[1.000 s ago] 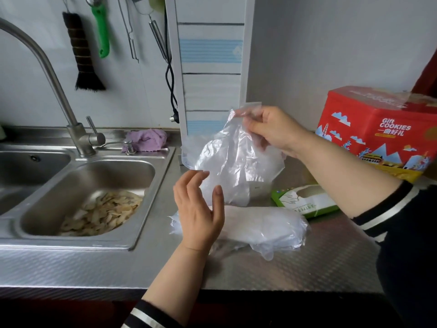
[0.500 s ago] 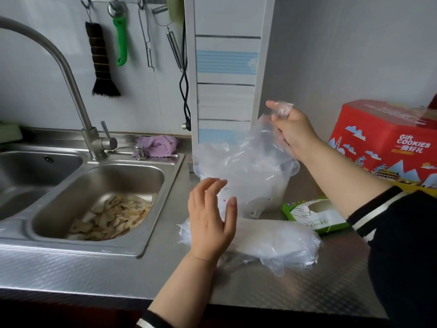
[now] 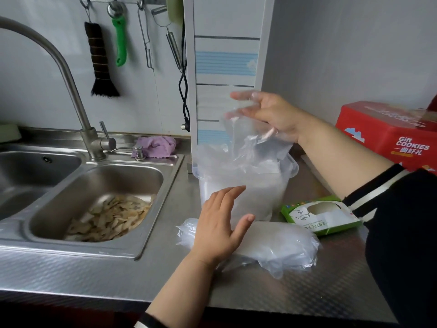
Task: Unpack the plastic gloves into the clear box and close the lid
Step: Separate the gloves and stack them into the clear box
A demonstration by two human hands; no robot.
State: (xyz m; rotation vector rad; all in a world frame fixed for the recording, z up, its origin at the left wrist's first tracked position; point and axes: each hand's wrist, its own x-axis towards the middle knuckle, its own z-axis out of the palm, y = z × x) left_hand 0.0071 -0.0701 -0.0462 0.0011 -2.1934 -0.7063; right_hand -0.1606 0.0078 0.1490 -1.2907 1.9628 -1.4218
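The right hand (image 3: 272, 114) is raised above the clear box (image 3: 246, 185), fingers spread and nearly straight, with thin plastic gloves (image 3: 248, 147) draped from it down into the box's open top; whether the thumb pinches the film cannot be told, since the film blurs and veils the fingertips. The box stands on the steel worktop (image 3: 71, 268) in front of a white tiled column (image 3: 224, 55), and its walls are so clouded by the film inside that the contents are hard to make out. No lid can be picked out. The left hand (image 3: 220, 226) hovers open, fingers straight, in front of the box and above a second bundle of plastic gloves (image 3: 279, 245) lying on the worktop; it hides the bundle's left part. Just right of the box lies a green and white glove carton (image 3: 319, 216), its right end cut off by the dark sleeve (image 3: 397, 221). A red cookie tin (image 3: 390, 133) sits behind. The sink (image 3: 94, 197) at left holds pale peelings
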